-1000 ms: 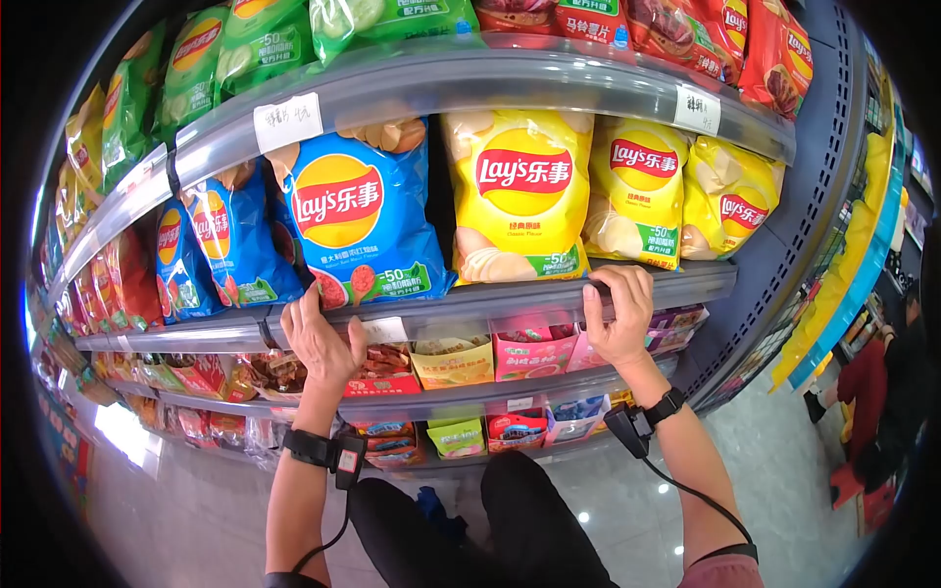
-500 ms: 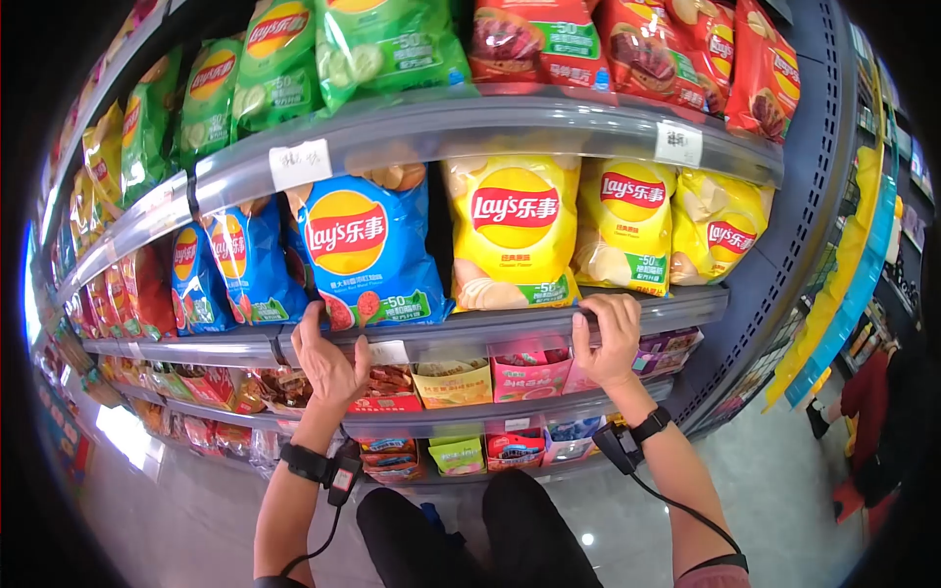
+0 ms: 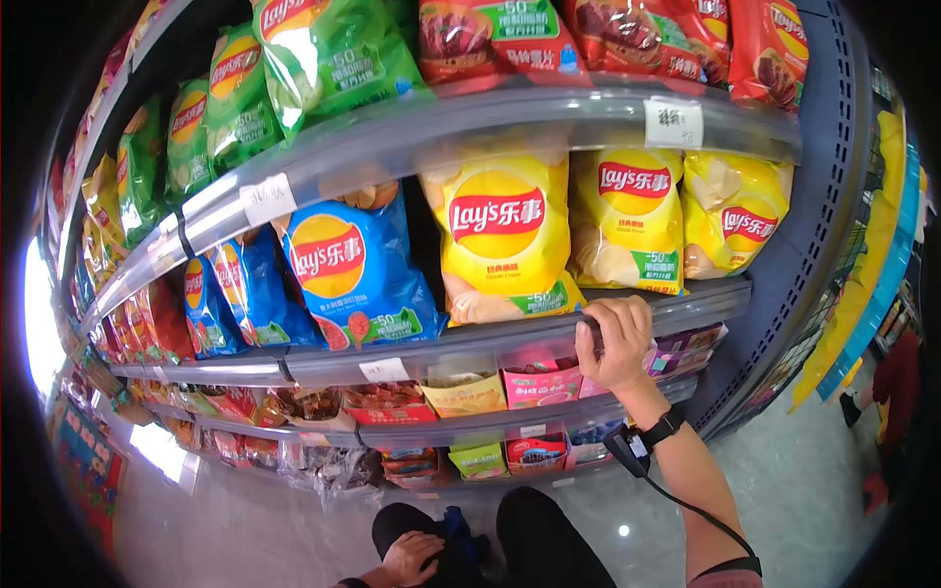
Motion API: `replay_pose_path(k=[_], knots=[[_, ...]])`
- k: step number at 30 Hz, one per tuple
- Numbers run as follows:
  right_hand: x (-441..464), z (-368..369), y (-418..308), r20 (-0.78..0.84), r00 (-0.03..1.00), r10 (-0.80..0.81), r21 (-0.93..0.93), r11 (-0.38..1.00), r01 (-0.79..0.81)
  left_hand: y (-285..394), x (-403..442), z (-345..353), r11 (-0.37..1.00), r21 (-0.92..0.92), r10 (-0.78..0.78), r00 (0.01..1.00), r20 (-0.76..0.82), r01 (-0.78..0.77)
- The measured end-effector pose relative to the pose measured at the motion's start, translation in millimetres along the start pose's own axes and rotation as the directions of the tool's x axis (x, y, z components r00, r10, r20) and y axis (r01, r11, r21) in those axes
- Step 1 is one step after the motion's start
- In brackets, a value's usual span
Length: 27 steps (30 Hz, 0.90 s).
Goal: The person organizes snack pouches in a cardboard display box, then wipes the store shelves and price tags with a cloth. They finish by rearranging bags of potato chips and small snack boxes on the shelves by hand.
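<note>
My right hand (image 3: 616,343) grips the front edge of the middle shelf (image 3: 510,342), its fingers curled over the rim just below the yellow chip bags. My left hand (image 3: 413,559) rests on my left knee with its fingers lying over the dark trousers. On the middle shelf, a large yellow bag (image 3: 500,235) stands upright beside a smaller yellow bag (image 3: 628,220) and a tilted one (image 3: 735,211). Left of them, past a dark gap, leans a blue bag (image 3: 353,265), with more blue bags farther left.
Green bags (image 3: 333,59) and red bags (image 3: 500,39) fill the shelf above. Boxed snacks (image 3: 466,394) line the lower shelves. A crumpled clear plastic wrap (image 3: 338,470) hangs low at the left. At the far right, part of a person (image 3: 894,392) shows in dark red.
My left hand has left the shelf edge and come down to my knee. My right hand stays on the shelf edge. The view has shifted and tilted a little.
</note>
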State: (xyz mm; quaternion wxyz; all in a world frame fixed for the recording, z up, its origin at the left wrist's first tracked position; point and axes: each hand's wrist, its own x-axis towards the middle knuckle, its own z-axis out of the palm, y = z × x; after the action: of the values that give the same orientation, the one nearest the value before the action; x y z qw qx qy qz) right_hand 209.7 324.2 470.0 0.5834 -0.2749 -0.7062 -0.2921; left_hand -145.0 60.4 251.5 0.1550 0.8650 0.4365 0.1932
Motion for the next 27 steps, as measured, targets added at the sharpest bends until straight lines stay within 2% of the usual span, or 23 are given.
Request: replay_pose_path(k=[2, 5, 9, 14, 16, 19, 27], knots=[[-1, 2, 2, -0.003, 1.000, -0.009, -0.031, 0.999, 0.009, -9, -8, -1, 0.999, 0.049, -0.006, 0.994, 0.111, 0.000], [-1, 3, 3, -0.007, 1.000, -0.025, -0.037, 0.999, 0.024, 2, -6, -20, 0.995, 0.078, 0.049, 0.993, 0.109, -0.058], [-2, 4, 3, 0.000, 0.999, -0.035, -0.027, 0.999, 0.035, 3, -11, -33, 0.990, 0.104, 0.071, 0.979, 0.192, -0.092], [-3, 4, 3, -0.003, 1.000, -0.019, -0.034, 0.999, 0.019, 8, -30, -24, 0.991, 0.126, 0.026, 0.987, 0.156, -0.046], [-2, 4, 1, -0.011, 1.000, -0.019, -0.030, 0.999, 0.019, 10, -35, -20, 0.999, 0.036, 0.017, 0.998, 0.058, -0.020], [-1, 5, -1, -0.026, 1.000, -0.008, -0.027, 1.000, 0.008, 10, -41, -22, 0.996, 0.085, 0.028, 0.999, 0.028, -0.030], [0, 5, -2, -0.025, 1.000, 0.004, -0.055, 0.998, -0.005, 5, -56, -31, 0.993, 0.114, -0.007, 1.000, 0.022, 0.004]])
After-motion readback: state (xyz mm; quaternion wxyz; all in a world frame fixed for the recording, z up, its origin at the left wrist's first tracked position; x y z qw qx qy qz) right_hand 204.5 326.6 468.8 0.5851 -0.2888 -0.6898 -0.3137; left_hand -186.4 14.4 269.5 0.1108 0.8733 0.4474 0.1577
